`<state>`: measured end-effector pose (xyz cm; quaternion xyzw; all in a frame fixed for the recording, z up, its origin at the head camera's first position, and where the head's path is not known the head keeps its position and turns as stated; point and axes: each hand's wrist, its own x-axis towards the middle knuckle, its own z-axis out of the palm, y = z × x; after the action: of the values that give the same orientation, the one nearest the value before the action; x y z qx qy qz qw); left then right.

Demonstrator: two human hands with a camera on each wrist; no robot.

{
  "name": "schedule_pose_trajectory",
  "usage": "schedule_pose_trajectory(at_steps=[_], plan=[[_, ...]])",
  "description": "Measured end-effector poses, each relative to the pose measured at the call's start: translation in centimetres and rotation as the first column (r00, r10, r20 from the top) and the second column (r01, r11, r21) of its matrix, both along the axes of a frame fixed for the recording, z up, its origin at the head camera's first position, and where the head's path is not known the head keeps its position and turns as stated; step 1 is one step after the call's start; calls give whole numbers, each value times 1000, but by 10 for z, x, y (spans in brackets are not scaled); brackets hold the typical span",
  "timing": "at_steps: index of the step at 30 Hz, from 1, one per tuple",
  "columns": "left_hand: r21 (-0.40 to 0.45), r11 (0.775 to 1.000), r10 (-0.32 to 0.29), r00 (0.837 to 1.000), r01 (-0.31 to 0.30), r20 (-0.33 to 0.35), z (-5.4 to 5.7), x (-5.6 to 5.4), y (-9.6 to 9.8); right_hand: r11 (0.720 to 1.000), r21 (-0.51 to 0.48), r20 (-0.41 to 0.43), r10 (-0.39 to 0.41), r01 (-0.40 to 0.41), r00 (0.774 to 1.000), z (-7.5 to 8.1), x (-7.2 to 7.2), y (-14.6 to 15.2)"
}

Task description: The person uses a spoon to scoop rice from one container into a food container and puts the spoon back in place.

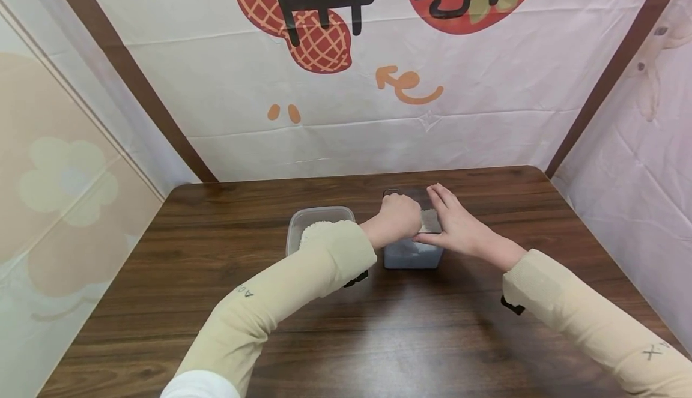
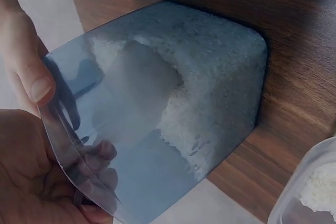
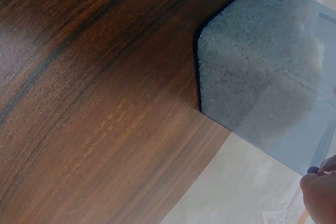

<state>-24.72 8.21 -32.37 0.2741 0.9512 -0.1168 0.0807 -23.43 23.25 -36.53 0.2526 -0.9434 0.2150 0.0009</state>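
Observation:
A bluish see-through container (image 1: 413, 255) with white rice (image 2: 210, 77) in it stands on the table, its rim towards the hands. My left hand (image 1: 399, 218) is curled over its opening, fingers at the rim. Through the wall in the left wrist view shows a smooth rounded grey shape like a scoop's bowl (image 2: 139, 80), sunk into the rice; its handle is mostly hidden by the left hand. My right hand (image 1: 459, 227) spans the container's right side, its thumb (image 2: 39, 88) against the near rim and the fingers stretched towards the far side.
Left of the blue container, partly behind the left sleeve (image 1: 319, 266), is a clear plastic tub (image 1: 292, 230) with white rice. The brown wooden table (image 1: 400, 338) ends at a printed cloth backdrop (image 1: 351, 140), with cloth walls at both sides.

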Motion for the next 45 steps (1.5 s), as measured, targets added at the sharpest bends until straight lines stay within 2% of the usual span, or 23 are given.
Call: schedule_pose_trajectory(at_steps=[5,8,12,15,20,31,34,38,42,45], plan=[[-43,999,-32,999,31,-17,-1,1,3,1000,-2,-26,21,-21,999,-1,0,1],[-40,998,-40,999,39,-28,0,1,3,1000,-5,-24,21,-21,999,0,0,1],[21,1000,-8,1000,7,8,0,-1,2,1000,-2,3,8,-8,1000,1,0,1],[62,998,-6,1000,5,16,-1,-3,0,1000,1,21,-4,4,1000,1,1,1],[64,997,-50,998,52,-28,-2,-4,-3,1000,2,25,-13,13,1000,2,2,1],[91,992,-83,993,90,-81,-2,-4,-6,1000,-4,21,-19,19,1000,1,2,2],[106,991,-74,994,83,-83,-1,-5,-6,1000,-3,17,-20,20,1000,0,1,2],[110,993,-46,998,51,-49,1,-4,-4,1000,-5,17,-13,13,1000,0,0,2],[82,997,-15,1000,15,-8,2,-2,0,1000,-15,15,-3,3,1000,0,-1,2],[47,999,-16,1000,16,2,1,1,4,1000,-13,-10,13,-13,1000,-2,-2,2]])
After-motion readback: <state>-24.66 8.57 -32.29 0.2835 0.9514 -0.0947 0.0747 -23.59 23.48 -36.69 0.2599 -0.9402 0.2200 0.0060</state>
